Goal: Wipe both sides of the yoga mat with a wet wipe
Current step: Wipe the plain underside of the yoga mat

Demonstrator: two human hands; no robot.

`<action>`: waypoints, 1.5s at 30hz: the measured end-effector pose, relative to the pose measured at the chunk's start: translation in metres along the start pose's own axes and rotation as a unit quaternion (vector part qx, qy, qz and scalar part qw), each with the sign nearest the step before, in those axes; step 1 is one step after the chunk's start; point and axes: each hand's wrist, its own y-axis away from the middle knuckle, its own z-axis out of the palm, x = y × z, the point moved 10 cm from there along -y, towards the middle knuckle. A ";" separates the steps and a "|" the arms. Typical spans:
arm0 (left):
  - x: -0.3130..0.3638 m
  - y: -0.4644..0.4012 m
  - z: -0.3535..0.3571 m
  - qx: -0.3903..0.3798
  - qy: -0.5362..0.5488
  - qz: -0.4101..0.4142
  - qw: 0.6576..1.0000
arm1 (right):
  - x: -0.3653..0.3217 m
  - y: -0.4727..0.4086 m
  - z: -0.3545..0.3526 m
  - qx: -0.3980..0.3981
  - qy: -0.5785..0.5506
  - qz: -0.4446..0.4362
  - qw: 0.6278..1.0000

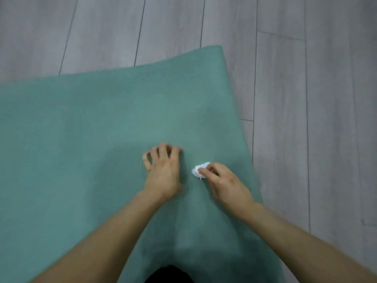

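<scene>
A teal yoga mat (91,129) lies spread on the floor and fills the left and middle of the view; its far right corner curls up slightly. My right hand (224,182) pinches a crumpled white wet wipe (200,170) against the mat near its right edge. My left hand (163,166) sits just left of the wipe, its bent fingers spread and their tips resting on the mat surface, holding nothing.
Grey wood-plank floor (316,99) surrounds the mat at the back and on the right. A dark piece of clothing (169,275) shows at the bottom edge between my forearms.
</scene>
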 end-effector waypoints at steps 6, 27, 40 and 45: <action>-0.052 -0.076 -0.062 -0.086 -0.046 -0.052 0.994 | 0.015 -0.094 -0.047 0.043 0.015 -0.006 0.999; -0.053 -0.085 -0.051 -0.166 -0.018 -0.036 0.985 | 0.059 -0.338 -0.108 0.087 0.063 0.082 0.991; -0.053 -0.083 -0.052 -0.158 -0.026 -0.050 0.986 | 0.096 -0.296 -0.148 0.154 0.104 0.031 0.982; -0.053 -0.082 -0.051 -0.144 -0.040 -0.055 0.987 | 0.069 -0.148 -0.083 0.072 0.042 0.028 0.996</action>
